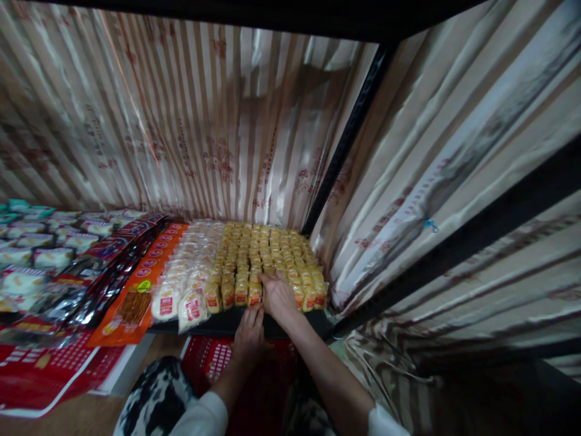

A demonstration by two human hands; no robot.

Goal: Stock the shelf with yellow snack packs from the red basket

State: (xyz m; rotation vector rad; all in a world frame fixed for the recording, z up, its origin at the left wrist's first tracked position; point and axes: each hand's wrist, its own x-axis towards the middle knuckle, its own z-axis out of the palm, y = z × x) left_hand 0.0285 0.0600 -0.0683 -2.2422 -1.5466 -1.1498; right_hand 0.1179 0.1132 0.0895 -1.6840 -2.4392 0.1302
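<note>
Small packs in yellow wrappers (272, 251) stand in tight rows on a black shelf (222, 324). My right hand (278, 295) lies over the front of these rows, fingers bent down around a yellow pack that the hand mostly covers. Just below it, at the shelf's front edge, is my left hand (249, 332). Its fingers are held together, tips close to the front packs and to my right hand; whatever they pinch is hidden. Left of the yellow rows are rows of white packs in clear wrappers (193, 309) with red labels.
Beside the white packs lie an orange stick-snack bag (136, 297), dark shiny bags (97, 266) and white snack packs (53, 259). Red perforated baskets (54, 372) are below the shelf. Black frame posts (349, 139) and striped curtain (181, 121) close off the back and right.
</note>
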